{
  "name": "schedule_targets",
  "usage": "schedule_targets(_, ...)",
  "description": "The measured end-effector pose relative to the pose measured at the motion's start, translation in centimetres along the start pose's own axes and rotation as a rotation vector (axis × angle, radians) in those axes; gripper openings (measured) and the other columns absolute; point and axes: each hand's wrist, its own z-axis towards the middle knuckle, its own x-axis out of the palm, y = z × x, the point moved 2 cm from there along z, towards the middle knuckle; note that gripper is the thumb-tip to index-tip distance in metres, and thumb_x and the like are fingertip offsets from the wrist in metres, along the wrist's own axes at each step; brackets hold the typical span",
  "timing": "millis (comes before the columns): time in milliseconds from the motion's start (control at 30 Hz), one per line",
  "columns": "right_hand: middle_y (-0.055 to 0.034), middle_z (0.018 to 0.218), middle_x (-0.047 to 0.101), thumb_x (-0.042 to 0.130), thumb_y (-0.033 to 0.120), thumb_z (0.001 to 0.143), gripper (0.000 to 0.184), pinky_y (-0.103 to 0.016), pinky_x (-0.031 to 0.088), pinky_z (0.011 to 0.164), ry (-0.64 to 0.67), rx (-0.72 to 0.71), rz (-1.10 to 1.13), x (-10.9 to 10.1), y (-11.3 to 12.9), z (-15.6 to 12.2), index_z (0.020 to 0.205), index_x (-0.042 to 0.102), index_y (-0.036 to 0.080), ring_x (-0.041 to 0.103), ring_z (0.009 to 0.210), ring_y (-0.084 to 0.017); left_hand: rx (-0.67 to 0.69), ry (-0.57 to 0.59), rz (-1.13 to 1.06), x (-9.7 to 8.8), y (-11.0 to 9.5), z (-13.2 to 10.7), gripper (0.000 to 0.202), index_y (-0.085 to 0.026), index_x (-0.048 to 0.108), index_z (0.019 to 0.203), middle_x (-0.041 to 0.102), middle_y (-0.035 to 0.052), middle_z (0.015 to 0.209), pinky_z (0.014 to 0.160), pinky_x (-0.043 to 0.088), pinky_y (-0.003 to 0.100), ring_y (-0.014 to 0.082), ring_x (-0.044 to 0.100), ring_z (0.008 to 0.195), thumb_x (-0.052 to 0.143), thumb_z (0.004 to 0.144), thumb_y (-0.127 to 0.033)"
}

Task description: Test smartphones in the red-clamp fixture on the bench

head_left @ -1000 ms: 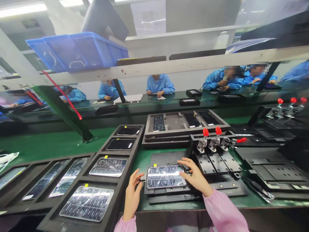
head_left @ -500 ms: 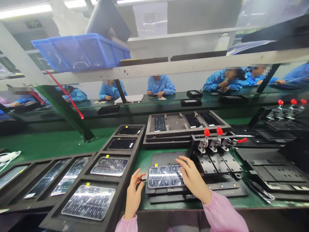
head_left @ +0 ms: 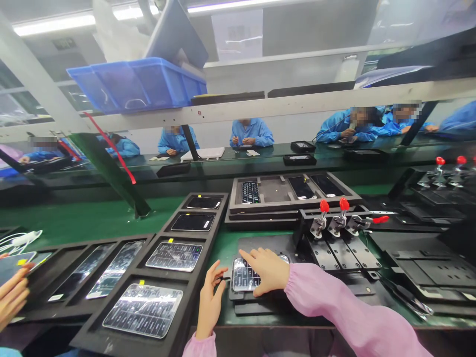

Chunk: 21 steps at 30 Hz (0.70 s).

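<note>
A smartphone (head_left: 241, 278) with a lit, grid-patterned screen lies flat on a black fixture plate (head_left: 260, 310). My right hand (head_left: 269, 270) reaches across it with fingers spread. Its fingertips are by the phone's far edge and the thumb is by the near edge, so the phone's right part is mostly covered. Just left of the phone is my left hand (head_left: 211, 295), fingers loosely curved and thumb apart. A small dark piece shows between those fingers and the phone's left end; whether I touch it is unclear.
To the left, a black foam tray (head_left: 188, 292) holds several phones. Behind stands a tray stack (head_left: 269, 210). Red-handled toggle clamps (head_left: 338, 223) rise at the right, with tweezers (head_left: 412, 300) beyond. A co-worker's hand (head_left: 17, 290) holds a phone at far left.
My right hand has moved left over the phone, covering more of its screen. My left hand stays beside it. A co-worker's hand with a phone has appeared at the left edge.
</note>
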Motion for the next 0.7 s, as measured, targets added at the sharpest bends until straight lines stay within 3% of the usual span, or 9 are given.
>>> schedule_targets(133,-0.013,0.11,0.053,0.077,0.038,0.042,0.111,-0.04,0.046,0.077,-0.026,-0.019,-0.019,-1.3,0.4,0.0,0.138,0.025,0.016,0.051,0.094,-0.03,-0.004,-0.003,-0.007,-0.1,0.2,0.0,0.046,-0.022,0.042,0.125,0.061,0.0087,0.112,0.092,0.041,0.038,0.0227,0.057,0.106,0.052,0.082,-0.034)
schedule_targets(267,-0.0121,0.112,0.052,0.076,0.037,0.044,0.103,-0.038,0.044,0.083,-0.179,-0.047,0.063,-3.9,0.6,-0.2,0.134,0.033,0.012,0.05,0.095,-0.027,-0.018,-0.001,-0.026,-0.1,0.4,0.0,0.048,-0.022,0.041,0.126,0.062,0.0087,0.111,0.092,0.042,0.038,0.023,0.057,0.106,0.053,0.081,-0.036)
schedule_targets(367,-0.0084,0.106,0.054,0.076,0.039,0.046,0.093,-0.034,0.044,0.084,-0.356,-0.058,0.186,-7.9,0.7,-0.3,0.128,0.041,0.013,0.053,0.092,-0.022,-0.019,0.005,-0.032,-0.2,0.2,-0.1,0.049,-0.023,0.041,0.126,0.062,0.0086,0.111,0.092,0.042,0.038,0.0235,0.056,0.106,0.053,0.081,-0.038)
schedule_targets(467,-0.0012,0.089,0.057,0.075,0.041,0.051,0.065,-0.03,0.046,0.076,-0.535,-0.013,0.231,-13.6,0.1,0.3,0.108,0.056,0.017,0.056,0.082,-0.017,-0.03,0.003,-0.024,-0.3,0.0,-0.1,0.049,-0.023,0.042,0.126,0.062,0.0085,0.112,0.092,0.043,0.038,0.0239,0.057,0.105,0.053,0.081,-0.039)
schedule_targets(567,0.003,0.082,0.059,0.069,0.05,0.058,0.048,-0.027,0.047,0.076,-0.541,0.151,0.229,-19.4,-2.4,2.4,0.094,0.061,0.017,0.058,0.078,-0.012,-0.048,0.013,-0.016,-0.3,0.2,-0.1,0.049,-0.024,0.042,0.126,0.062,0.0078,0.113,0.093,0.042,0.038,0.0236,0.057,0.106,0.053,0.081,-0.04)
schedule_targets(600,0.0033,0.081,0.06,0.07,0.054,0.055,0.052,-0.027,0.048,0.075,-0.498,0.303,0.197,-20.9,-3.8,3.3,0.091,0.062,0.017,0.059,0.078,-0.012,-0.054,0.018,-0.016,-0.3,0.3,-0.1,0.049,-0.024,0.042,0.126,0.062,0.0076,0.113,0.093,0.042,0.038,0.0236,0.056,0.107,0.053,0.081,-0.04)
schedule_targets(700,-0.0062,0.085,0.06,0.075,0.054,0.046,0.068,-0.038,0.049,0.075,-0.494,0.551,0.126,-24.0,-8.4,6.4,0.092,0.061,0.007,0.06,0.083,-0.022,-0.055,-0.011,-0.037,-0.3,1.5,0.1,0.049,-0.026,0.044,0.124,0.064,0.0066,0.109,0.091,0.043,0.037,0.0246,0.057,0.106,0.054,0.079,-0.043)
